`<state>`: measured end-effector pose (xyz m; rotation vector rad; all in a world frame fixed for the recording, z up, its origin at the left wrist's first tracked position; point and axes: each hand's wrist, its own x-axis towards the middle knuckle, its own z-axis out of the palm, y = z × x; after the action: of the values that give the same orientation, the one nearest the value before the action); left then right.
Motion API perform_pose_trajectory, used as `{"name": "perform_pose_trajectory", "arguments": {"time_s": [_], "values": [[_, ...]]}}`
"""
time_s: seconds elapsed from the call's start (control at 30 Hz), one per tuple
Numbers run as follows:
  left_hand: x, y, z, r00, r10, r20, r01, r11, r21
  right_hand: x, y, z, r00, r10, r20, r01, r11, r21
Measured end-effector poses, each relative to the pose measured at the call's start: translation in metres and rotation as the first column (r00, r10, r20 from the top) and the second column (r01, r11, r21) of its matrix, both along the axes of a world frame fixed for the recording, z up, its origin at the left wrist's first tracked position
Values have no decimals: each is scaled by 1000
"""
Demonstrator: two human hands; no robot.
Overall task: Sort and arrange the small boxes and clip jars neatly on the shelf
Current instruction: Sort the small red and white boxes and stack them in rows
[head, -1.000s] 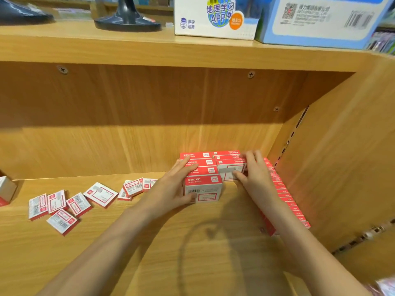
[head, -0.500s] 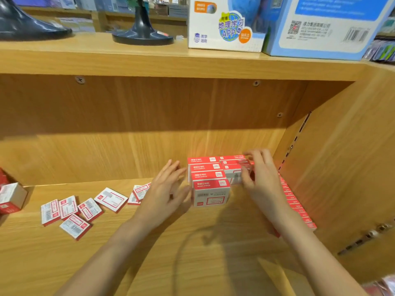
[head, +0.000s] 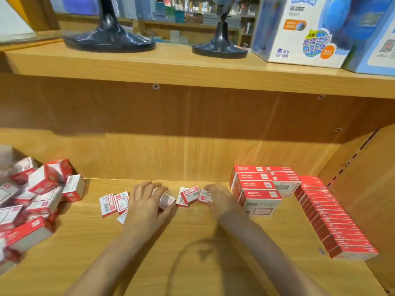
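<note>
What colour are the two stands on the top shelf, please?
Dark navy, glossy, in the head view: stands and.

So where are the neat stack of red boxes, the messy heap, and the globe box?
Neat stack [head: 259, 190], head view: red top of a front box.
Messy heap [head: 40, 194], head view: a box mid-pile.
Globe box [head: 299, 33], head view: its printed front.

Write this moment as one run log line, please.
left hand: over loose small boxes | right hand: reaching there | stacked boxes: untouched
</note>
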<state>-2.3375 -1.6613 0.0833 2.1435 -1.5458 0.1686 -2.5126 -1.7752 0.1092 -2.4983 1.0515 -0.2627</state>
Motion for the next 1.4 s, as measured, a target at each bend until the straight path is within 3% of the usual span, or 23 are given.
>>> {"name": "perform_pose_trajectory", "arguments": {"time_s": [0.2, 0.33, 0.43, 0.67, 0.83, 1.0, 1.13, 1.3, 1.4], "values": [[16, 17, -9, 996, 36, -84, -29, 996, 85, -2, -10, 14, 974, 212, 79, -208, 976, -60], [12, 18, -7, 995, -19, -103, 28, 996, 84, 18, -15, 19, 942, 336, -17, -334, 940, 70], [13, 19, -6, 988, -54, -142, 65, 995, 77, 22, -19, 27, 943, 328, -55, -313, 932, 180], [20, 19, -1, 949, -227, -218, 245, 968, 57, -3, -1, 26, 966, 255, -39, -243, 950, 197], [24, 14, 1, 918, -300, -261, 313, 950, 11, -3, -6, 43, 912, 391, -127, -374, 917, 136], [18, 18, 2, 926, -322, -198, 303, 945, -123, 28, -9, 41, 825, 540, -166, -519, 841, 154], [19, 26, -2, 918, -248, -311, 203, 964, -170, 36, -13, 41, 807, 542, -234, -494, 837, 235], [20, 27, -6, 966, -158, -206, 150, 987, -55, 30, -10, 38, 847, 478, -234, -460, 878, 129], [19, 25, -5, 984, -123, -128, 114, 990, -80, 16, -4, 31, 892, 424, -154, -416, 906, 81]]}}
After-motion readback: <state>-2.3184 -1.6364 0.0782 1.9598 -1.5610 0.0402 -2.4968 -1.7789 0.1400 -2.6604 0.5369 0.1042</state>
